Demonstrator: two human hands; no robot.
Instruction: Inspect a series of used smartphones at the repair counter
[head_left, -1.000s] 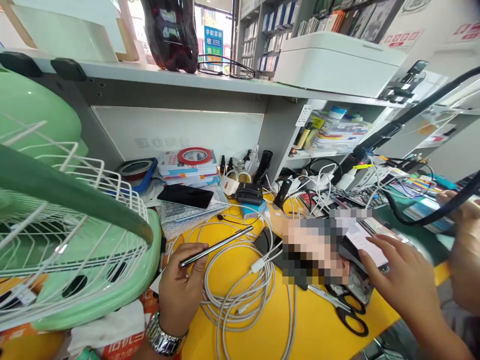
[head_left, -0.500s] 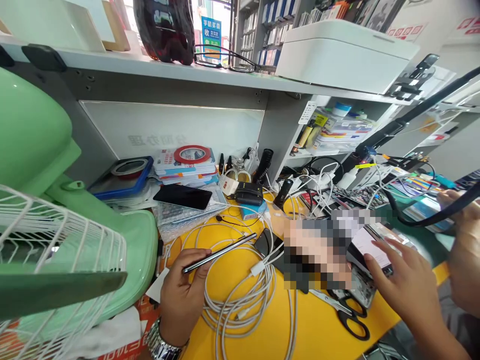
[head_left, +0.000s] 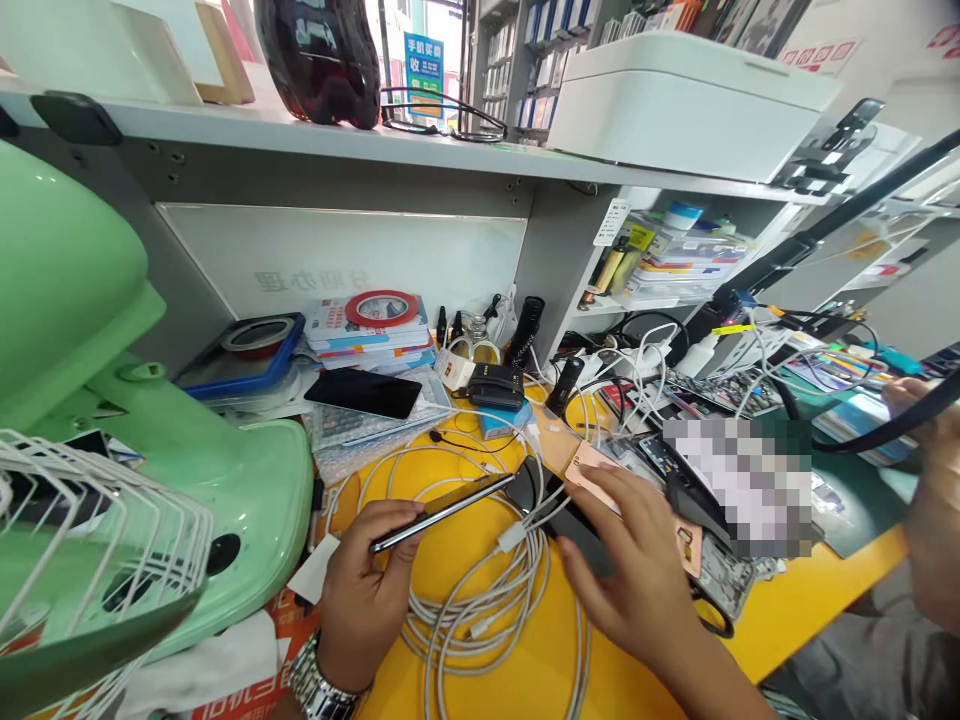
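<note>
Left fingers (head_left: 394, 513): pinching phone (head_left: 450, 509); I'd keep it clear of cable (head_left: 534, 590) alongside. Right fingers (head_left: 607, 522): spread over dark slab (head_left: 576, 528), contact unclear.

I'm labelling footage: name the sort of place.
Probably a phone shop: the left hand holds a phone-like device, a black phone lies on bubble wrap, and a blue sign advertises phone trading.

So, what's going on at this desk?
A person's left hand holds a slim phone, tilted, above a coiled white cable on the yellow desk. Their right hand, fingers spread, is over a dark flat device; whether it touches is unclear. Another person's hand shows at the right edge.
</note>
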